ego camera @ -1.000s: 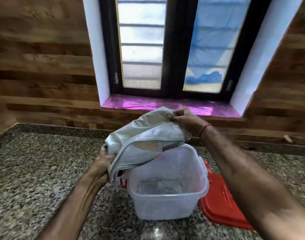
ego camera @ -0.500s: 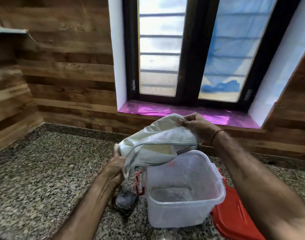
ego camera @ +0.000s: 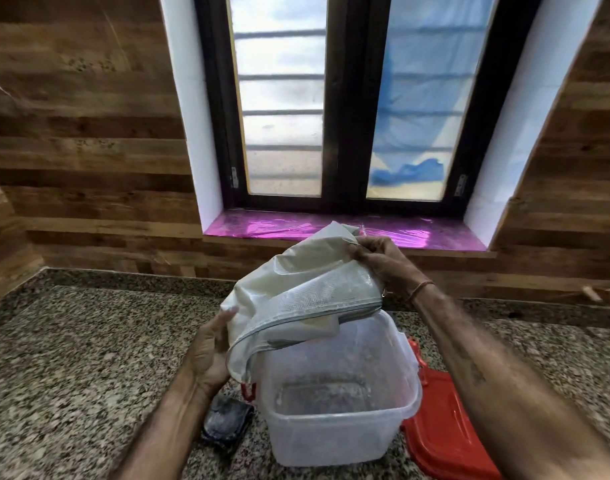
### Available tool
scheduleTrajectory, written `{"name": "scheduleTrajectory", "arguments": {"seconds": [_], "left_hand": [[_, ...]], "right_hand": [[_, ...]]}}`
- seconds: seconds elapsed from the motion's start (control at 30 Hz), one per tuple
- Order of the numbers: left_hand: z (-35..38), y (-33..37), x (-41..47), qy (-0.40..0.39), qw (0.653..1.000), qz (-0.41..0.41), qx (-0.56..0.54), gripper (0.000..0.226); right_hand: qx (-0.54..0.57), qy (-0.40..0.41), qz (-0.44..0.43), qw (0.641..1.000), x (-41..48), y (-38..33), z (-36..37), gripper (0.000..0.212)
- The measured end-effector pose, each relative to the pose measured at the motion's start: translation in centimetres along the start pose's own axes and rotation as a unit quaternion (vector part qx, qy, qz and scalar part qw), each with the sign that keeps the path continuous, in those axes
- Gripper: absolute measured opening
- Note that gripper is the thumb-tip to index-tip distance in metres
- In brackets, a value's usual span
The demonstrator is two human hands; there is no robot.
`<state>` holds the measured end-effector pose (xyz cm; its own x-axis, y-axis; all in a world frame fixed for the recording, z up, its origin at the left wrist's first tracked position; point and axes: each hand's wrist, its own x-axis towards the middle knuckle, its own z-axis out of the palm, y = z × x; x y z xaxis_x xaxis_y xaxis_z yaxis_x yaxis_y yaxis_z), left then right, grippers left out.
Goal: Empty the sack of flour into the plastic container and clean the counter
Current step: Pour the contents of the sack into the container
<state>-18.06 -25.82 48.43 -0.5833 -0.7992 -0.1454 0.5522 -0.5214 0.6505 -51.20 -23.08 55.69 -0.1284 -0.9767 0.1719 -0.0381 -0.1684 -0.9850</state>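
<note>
A white woven flour sack (ego camera: 289,289) is held tilted over the back left of a clear plastic container (ego camera: 334,431), its mouth sagging toward the container's rim. My left hand (ego camera: 210,348) grips the sack's lower left edge. At the top right, my right hand (ego camera: 383,261) pinches the sack's raised end. A thin dusting of flour shows on the container's floor. A pale lump shows at the sack's mouth.
A red lid (ego camera: 445,424) lies on the speckled granite counter (ego camera: 71,368) right of the container. A dark flour-dusted cloth (ego camera: 227,420) lies to its left. Behind are a wood-panelled wall and a window with a pink sill (ego camera: 400,233).
The sack has been lifted and tipped further toward the container, and a dark cloth came into view beside it. My head view shifted, so the scene slid to the right.
</note>
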Motion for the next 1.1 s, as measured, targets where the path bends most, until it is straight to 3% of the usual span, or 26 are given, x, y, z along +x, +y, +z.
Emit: {"name": "scheduleTrajectory", "arguments": {"seconds": [0.03,0.07,0.23,0.3,0.67,0.8,1.0,1.1], "left_hand": [[0.2,-0.1,0.1,0.007,1.0,-0.005,0.004,0.063],[0.4,-0.4,0.3,0.024,1.0,0.0,0.012,0.047],[0.5,-2.1,1.8,0.052,0.997,0.032,0.041,0.046],[0.5,-2.5,2.6,0.06,0.995,0.063,0.048,0.031],[2.6,-4.2,4.5,0.074,0.982,0.137,0.106,0.047],[3.3,-5.2,4.9,0.087,0.973,0.17,0.127,0.024],[2.1,-6.1,4.8,0.087,0.969,0.182,0.14,0.033],[1.5,-6.7,4.2,0.073,0.972,0.179,0.13,0.026]], "right_hand": [[0.009,0.001,-0.006,1.0,-0.2,0.3,-0.3,0.041],[0.017,0.002,-0.011,1.0,-0.4,0.6,-0.5,0.037],[0.02,0.016,-0.023,0.999,-1.2,2.8,-1.7,0.02],[-0.009,0.03,-0.022,0.999,-1.6,4.2,-2.4,0.018],[0.011,0.048,0.011,0.999,-5.3,7.7,-2.8,0.027],[0.07,0.034,0.031,0.996,-6.5,7.8,-2.7,0.046],[0.106,0.049,0.05,0.992,-8.2,8.4,-3.2,0.049],[0.133,0.045,0.056,0.989,-8.6,7.5,-3.1,0.068]]}}
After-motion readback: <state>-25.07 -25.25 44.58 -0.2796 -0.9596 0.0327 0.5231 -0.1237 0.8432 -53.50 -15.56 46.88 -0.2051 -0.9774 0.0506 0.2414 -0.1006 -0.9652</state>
